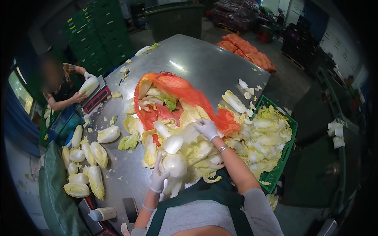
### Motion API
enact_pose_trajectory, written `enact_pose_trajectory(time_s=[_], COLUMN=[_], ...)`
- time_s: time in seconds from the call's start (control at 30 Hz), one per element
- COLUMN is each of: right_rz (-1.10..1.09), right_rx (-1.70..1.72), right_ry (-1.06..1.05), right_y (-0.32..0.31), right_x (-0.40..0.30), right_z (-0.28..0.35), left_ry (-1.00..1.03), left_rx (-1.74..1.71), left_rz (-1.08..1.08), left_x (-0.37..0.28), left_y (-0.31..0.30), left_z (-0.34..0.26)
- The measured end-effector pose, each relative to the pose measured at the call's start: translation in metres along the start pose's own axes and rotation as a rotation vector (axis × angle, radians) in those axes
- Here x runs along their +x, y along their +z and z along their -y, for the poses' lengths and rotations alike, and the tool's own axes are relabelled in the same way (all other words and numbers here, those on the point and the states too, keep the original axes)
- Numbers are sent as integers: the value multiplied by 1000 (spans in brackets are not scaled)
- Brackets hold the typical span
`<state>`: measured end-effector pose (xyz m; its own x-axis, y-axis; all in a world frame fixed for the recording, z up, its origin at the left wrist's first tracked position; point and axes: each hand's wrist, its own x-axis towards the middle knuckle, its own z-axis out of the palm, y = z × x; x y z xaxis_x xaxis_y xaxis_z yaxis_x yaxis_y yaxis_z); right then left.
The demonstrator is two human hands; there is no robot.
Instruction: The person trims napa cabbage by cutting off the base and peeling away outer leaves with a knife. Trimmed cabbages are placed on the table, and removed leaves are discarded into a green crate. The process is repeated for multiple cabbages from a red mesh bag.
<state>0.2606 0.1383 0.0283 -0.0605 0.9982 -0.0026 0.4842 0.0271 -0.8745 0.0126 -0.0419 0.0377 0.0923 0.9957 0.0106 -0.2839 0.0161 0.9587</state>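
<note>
My left hand (158,178), in a white glove, grips a napa cabbage (174,165) with its pale base turned up, near the table's front edge. Above and to the right, my right hand (205,128), also gloved, is at a loose cabbage leaf (191,132); whether its fingers pinch the leaf is unclear. Loose leaves lie heaped around both hands. Beyond them an orange mesh sack (189,91) lies with its mouth towards me, cabbage and leaves inside. Several trimmed cabbages (96,180) lie at the left of the steel table (206,62).
A green crate (291,144) full of leaves stands at the right. At the left, a co-worker holds a cabbage (89,86) over a red scale (96,98). A bottle (103,214) and a phone (130,209) are near my left forearm. Orange sacks (248,51) lie beyond the table.
</note>
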Motion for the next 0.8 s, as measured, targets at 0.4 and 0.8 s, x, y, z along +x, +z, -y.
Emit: enact_pose_trajectory(time_s=[0.4,0.8], right_rz=[240,-272], right_rx=[120,717], right_ry=[-187,224], right_y=[22,-26], right_x=[-118,-61], right_z=[34,-37], left_ry=[85,577], left_rx=[233,1023], left_rz=[-382,-940], left_x=[8,45], left_y=[1,-60], left_z=[20,-21])
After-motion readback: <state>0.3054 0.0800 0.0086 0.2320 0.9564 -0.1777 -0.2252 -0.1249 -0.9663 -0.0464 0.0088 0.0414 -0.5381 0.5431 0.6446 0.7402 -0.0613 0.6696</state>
